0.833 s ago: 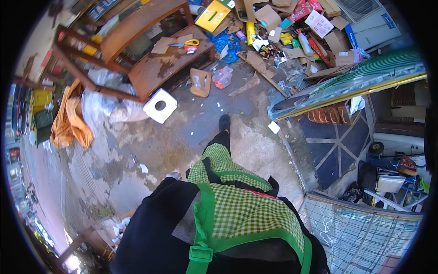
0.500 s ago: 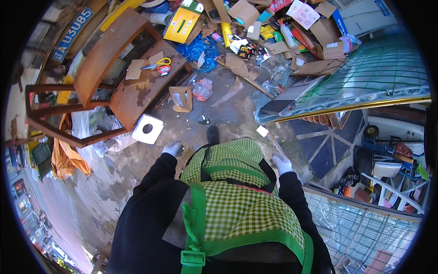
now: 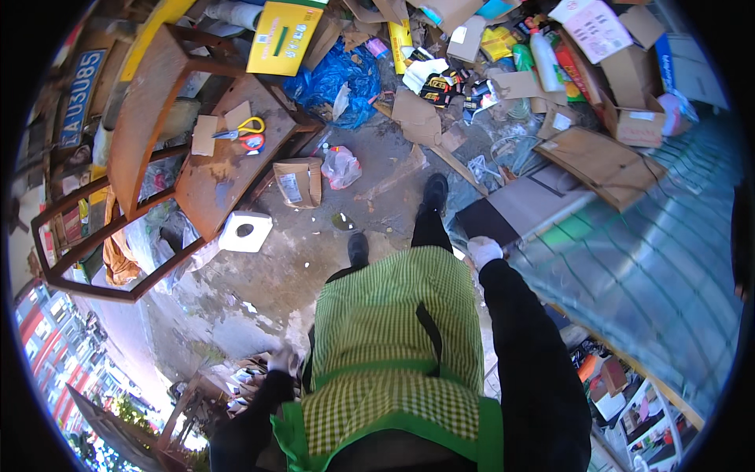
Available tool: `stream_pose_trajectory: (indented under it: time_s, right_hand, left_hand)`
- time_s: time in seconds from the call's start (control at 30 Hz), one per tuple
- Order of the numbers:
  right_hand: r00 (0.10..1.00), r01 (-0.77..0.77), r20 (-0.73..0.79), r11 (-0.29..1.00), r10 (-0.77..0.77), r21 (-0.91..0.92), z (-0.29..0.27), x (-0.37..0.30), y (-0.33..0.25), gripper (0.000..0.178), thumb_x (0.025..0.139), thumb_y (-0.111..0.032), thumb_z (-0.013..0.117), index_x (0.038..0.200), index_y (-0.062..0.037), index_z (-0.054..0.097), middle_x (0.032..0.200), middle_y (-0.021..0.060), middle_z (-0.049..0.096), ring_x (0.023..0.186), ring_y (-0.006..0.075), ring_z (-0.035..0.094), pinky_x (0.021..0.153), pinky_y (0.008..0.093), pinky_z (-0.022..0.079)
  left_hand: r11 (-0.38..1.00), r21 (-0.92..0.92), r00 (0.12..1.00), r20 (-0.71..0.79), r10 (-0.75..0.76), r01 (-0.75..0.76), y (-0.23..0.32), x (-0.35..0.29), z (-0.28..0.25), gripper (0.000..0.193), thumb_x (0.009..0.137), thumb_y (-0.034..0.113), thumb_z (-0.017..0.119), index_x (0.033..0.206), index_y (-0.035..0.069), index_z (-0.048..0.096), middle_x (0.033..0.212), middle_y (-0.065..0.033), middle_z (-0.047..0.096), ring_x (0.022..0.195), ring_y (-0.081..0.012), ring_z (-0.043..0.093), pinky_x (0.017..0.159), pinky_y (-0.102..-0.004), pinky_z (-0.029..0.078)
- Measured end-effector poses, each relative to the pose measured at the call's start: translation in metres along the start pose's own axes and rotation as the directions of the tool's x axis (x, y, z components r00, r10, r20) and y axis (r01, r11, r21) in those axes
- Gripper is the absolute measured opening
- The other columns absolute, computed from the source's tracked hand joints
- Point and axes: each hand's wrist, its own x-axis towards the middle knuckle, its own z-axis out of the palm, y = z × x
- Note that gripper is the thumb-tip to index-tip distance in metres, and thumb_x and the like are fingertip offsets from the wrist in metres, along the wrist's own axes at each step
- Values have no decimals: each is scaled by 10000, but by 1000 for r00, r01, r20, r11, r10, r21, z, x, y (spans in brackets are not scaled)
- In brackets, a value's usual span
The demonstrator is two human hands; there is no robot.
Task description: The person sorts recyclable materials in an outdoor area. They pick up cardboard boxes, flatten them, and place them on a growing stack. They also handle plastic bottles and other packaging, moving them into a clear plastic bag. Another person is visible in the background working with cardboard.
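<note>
Two hands are in view. The left hand [image 3: 281, 360] hangs low on the near left, just beside the edge of the green checked apron [image 3: 393, 315]; it is blurred, and whether its grip is wide, narrow or holding something cannot be told. A heap of scraps [image 3: 245, 377] lies near it, further left. The right hand [image 3: 484, 250] is on the right, just beside the dark end of a flat grey panel [image 3: 541, 197]; contact cannot be confirmed, nor how far its fingers are spread. The panel lies on the right side of the ground, with a brown board [image 3: 602, 165] at its far right and green mesh [image 3: 629, 267] on its near right.

Two dark shoes stand on the ground, the right shoe [image 3: 435, 193] farther forward than the left shoe [image 3: 358, 249]. On the left, a wooden bench [image 3: 224, 177] bears scissors [image 3: 242, 135] with yellow and red handles. A white box [image 3: 259, 228] with a round hole sits beside it. On the far side, a yellow box [image 3: 285, 38] stands left of a blue plastic bag [image 3: 334, 75]; a white bottle [image 3: 544, 61] lies among cardboard, far right.
</note>
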Motion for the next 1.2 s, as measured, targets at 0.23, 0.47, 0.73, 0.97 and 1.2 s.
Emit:
stream_pose_trajectory:
  time_s: [0.23, 0.47, 0.73, 0.97, 1.2]
  right_hand:
    - [980, 118, -65, 809, -189, -576, 38, 244, -30, 368, 885, -403, 590, 1061, -100, 702, 1088, 151, 716, 1026, 361, 679, 917, 479, 529]
    - [949, 40, -220, 780, -224, -625, 104, 404, -41, 502, 848, -314, 689, 1288, -112, 556, 1277, 145, 615, 1151, 363, 624, 935, 470, 526]
    - [964, 239, 222, 843, -146, -481, 92, 414, -61, 452, 821, -341, 601, 1132, -18, 658, 1155, 249, 681, 1114, 420, 627, 994, 458, 488]
    - [999, 37, -14, 752, -37, 659, -28, 323, -43, 112, 887, -155, 579, 941, -61, 552, 630, 44, 499, 433, 169, 499, 387, 325, 422]
    - [912, 31, -251, 557, 324, 830, -197, 249, -91, 209, 871, -316, 592, 871, -107, 591, 720, 44, 542, 611, 217, 564, 560, 384, 487]
  left_hand:
    - [-132, -503, 400, 797, -452, 854, 96, -73, 25, 285, 999, 227, 546, 1171, 36, 667, 1113, -140, 696, 994, -259, 671, 879, -365, 526]
    - [-300, -123, -78, 811, -580, 946, 157, -72, 2, 281, 981, 216, 676, 1173, 13, 697, 953, -20, 711, 780, -97, 643, 686, -218, 513]
    - [-269, -169, 9, 860, -511, 948, 164, -42, -2, 295, 997, 201, 651, 1221, 10, 666, 1002, -15, 709, 831, -88, 649, 727, -217, 520]
    - [-207, -285, 146, 848, -510, 936, 138, -27, 13, 310, 1012, 187, 629, 1263, 7, 638, 1046, -11, 707, 876, -81, 653, 763, -215, 526]
    - [-70, -565, 480, 753, -451, 822, 119, -1, 29, 319, 1001, 208, 626, 1216, -26, 655, 1098, -56, 715, 994, -125, 652, 905, -271, 508]
